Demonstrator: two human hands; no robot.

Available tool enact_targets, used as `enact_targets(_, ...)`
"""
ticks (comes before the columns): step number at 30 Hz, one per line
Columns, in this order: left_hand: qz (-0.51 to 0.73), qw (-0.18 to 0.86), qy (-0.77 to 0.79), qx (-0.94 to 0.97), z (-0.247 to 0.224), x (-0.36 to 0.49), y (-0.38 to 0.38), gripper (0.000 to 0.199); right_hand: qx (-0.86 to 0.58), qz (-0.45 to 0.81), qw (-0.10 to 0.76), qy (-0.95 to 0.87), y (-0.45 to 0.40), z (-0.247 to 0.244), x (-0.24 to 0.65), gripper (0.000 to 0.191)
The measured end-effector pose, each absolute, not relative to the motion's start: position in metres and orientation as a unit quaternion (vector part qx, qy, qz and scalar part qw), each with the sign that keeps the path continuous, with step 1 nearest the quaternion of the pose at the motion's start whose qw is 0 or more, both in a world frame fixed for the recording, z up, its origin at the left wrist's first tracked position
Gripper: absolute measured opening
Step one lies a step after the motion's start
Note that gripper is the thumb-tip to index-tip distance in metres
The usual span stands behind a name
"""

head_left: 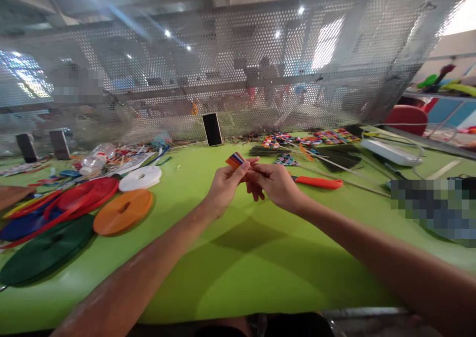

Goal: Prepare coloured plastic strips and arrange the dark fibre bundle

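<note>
My left hand (225,180) pinches a small bundle of coloured strips (235,159), orange, white and dark blue, whose ends stick out above the thumb. Close against it on the right is my right hand (273,178), its thumb and forefinger pressed together at the other end of the bundle. The fingers hide that end, so what exactly they grip there is unclear. Both hands are raised over the green table (178,277). Just right of my right hand lies a cutter with a red-orange handle (320,182).
Rolls of ribbon lie left: orange (136,215), white (140,178), green (48,252) and red (89,195). A phone (212,129) stands at the back before a perforated metal screen (230,69). Woven coloured pieces (336,136), dark strips and a white power strip (390,152) are right.
</note>
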State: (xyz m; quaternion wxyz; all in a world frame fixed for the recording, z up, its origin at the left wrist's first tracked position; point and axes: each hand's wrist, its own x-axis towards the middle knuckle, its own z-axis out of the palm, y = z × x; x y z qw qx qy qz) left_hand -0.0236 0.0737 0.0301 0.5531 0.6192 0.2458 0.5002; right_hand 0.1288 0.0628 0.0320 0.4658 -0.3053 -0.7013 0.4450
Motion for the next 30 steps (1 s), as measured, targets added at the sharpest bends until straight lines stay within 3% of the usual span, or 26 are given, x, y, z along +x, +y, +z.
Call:
enact_targets(8, 0.406, 0.6, 0.212, 0.656, 0.031, -0.033, 0.079, 0.06, -0.221, 0.623, 0.484, -0.574, 0.063, 0.019, 0.118, 0.037)
enact_targets(14, 0.311, 0.599, 0.196, 0.711, 0.035, -0.044, 0.085, 0.057, -0.159, 0.728, 0.362, -0.559, 0.073, 0.019, 0.128, 0.036)
enact_targets(17, 0.277, 0.574, 0.219, 0.739, 0.037, -0.048, 0.087, 0.051, -0.158, 0.741, 0.325, -0.567, 0.076, 0.019, 0.133, 0.034)
enact_targets(25, 0.268, 0.56, 0.259, 0.74, 0.045, -0.048, 0.077, 0.054, -0.145, 0.729, 0.342, -0.575, 0.075, 0.011, 0.128, 0.032)
enact_targets(30, 0.295, 0.53, 0.306, 0.734, 0.044, -0.042, 0.07, 0.069, -0.16, 0.719, 0.335, -0.588, 0.072, 0.007, 0.122, 0.038)
